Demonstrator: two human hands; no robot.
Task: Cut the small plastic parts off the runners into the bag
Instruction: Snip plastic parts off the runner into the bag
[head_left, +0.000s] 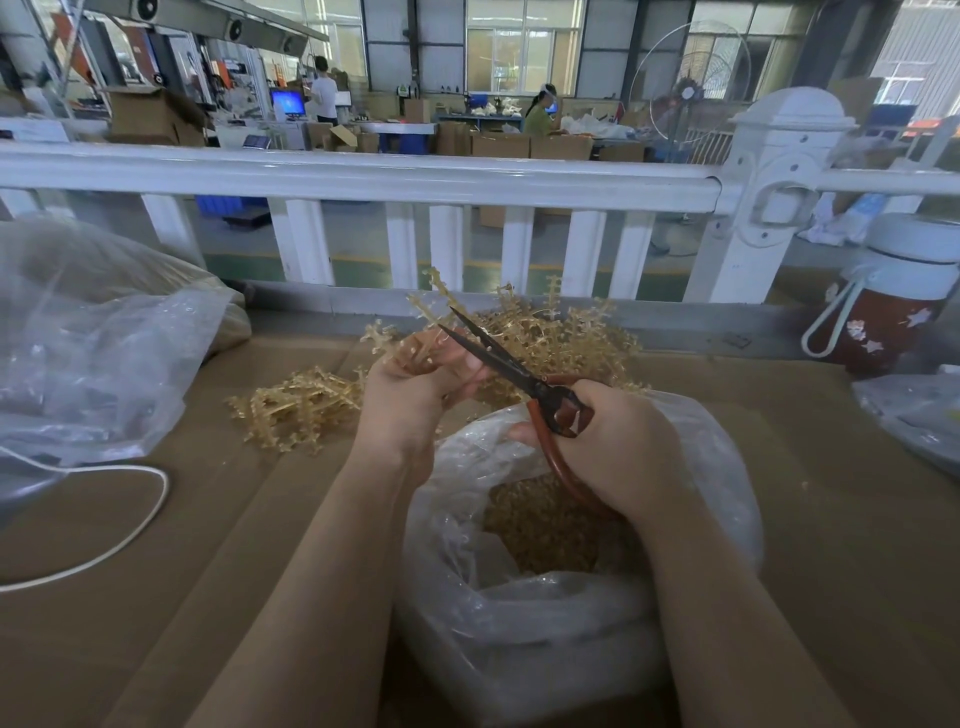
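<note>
Head view: my left hand fingers pinch a runner w/ small parts; right hand fingers curl thru red scissors, blades slightly apart. Bag of cut parts sits below, on counter. No readable labels.

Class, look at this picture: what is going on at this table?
A person is snipping small plastic parts off runners. The left hand grips a runner above an open bag already holding cut parts. The right hand holds scissors, blades open at the runner. More runners lie piled on the table.
</note>
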